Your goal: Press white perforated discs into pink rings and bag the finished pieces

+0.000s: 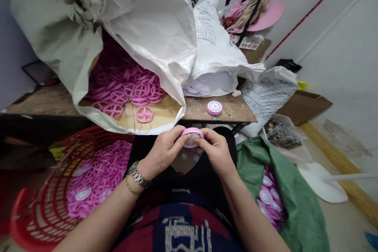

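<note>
Between my two hands, over my lap, is a small pink plastic wheel with a white disc on its face. My left hand grips its left side with thumb and fingers, the thumb lying on the white disc. On the right side my right hand pinches the same wheel, its thumb also on the disc. Another pink wheel with a white disc lies on the wooden bench just beyond my hands. Pink spoked rings fill the open mouth of a big paper-lined sack, and one ring lies at its lip.
A red basket of pink rings stands at lower left. White discs show inside a white sack. At lower right a green sack holds finished-looking pink-and-white wheels. A cardboard box sits by the wall.
</note>
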`<state>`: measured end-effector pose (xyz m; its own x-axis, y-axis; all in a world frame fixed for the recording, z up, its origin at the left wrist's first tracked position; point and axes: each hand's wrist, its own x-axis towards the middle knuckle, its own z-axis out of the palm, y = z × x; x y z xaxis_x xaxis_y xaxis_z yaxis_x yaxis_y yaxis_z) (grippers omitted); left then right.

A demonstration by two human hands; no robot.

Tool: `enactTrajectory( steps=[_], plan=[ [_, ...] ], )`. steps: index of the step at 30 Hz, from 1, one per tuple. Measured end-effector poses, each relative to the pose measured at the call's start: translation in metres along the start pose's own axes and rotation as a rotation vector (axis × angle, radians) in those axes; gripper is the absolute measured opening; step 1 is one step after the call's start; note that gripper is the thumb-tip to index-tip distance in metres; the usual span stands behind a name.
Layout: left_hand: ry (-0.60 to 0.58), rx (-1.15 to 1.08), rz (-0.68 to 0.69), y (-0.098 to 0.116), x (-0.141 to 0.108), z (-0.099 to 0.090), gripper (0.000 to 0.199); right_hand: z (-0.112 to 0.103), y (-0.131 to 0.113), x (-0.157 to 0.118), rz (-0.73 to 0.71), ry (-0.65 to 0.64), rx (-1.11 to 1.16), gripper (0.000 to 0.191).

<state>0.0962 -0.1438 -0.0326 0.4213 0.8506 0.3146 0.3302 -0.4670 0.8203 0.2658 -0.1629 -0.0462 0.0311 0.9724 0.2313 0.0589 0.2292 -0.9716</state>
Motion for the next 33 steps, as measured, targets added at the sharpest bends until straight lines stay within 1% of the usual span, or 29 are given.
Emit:
enactTrajectory(
  steps=[1, 3, 7, 10, 12, 14, 16, 18, 21, 27, 30, 33],
  plan=[
    [-0.033, 0.011, 0.0, 0.0, 0.001, -0.002, 0.025, 0.0, 0.0, 0.0, -0.004, -0.012, -0.02, 0.011],
    [-0.055, 0.023, 0.007, 0.0, 0.002, -0.003, 0.027, 0.002, -0.001, -0.002, -0.031, -0.03, -0.075, 0.011],
    [0.002, 0.062, 0.012, -0.002, 0.003, 0.002, 0.032, 0.006, -0.001, -0.006, -0.083, -0.027, -0.147, 0.012],
    [0.031, 0.058, -0.024, -0.005, 0.005, 0.006, 0.031, 0.008, 0.003, -0.005, -0.066, -0.017, -0.147, 0.014],
    [0.022, 0.001, -0.077, -0.008, 0.007, 0.006, 0.032, 0.008, 0.007, -0.003, -0.038, -0.009, -0.144, 0.015],
    [-0.04, -0.106, -0.138, -0.013, 0.009, 0.005, 0.033, 0.007, 0.012, 0.001, 0.001, 0.004, -0.136, 0.015],
    [-0.134, -0.227, -0.193, -0.02, 0.01, 0.004, 0.029, 0.005, 0.017, 0.005, 0.038, 0.014, -0.124, 0.016],
    [-0.191, -0.287, -0.222, -0.026, 0.011, 0.003, 0.028, 0.002, 0.022, 0.008, 0.047, 0.002, -0.107, 0.018],
    [-0.174, -0.248, -0.214, -0.032, 0.011, 0.005, 0.026, -0.001, 0.026, 0.011, 0.007, -0.026, -0.11, 0.022],
    [-0.168, -0.196, -0.17, -0.031, 0.015, 0.011, 0.024, -0.002, 0.027, 0.012, -0.078, 0.032, -0.222, 0.023],
    [-0.177, -0.193, -0.162, -0.032, 0.018, 0.012, 0.027, -0.004, 0.029, 0.014, -0.063, 0.048, -0.231, 0.023],
    [-0.192, -0.178, -0.173, -0.036, 0.019, 0.011, 0.03, -0.006, 0.031, 0.017, -0.027, -0.001, -0.196, 0.021]
  ],
)
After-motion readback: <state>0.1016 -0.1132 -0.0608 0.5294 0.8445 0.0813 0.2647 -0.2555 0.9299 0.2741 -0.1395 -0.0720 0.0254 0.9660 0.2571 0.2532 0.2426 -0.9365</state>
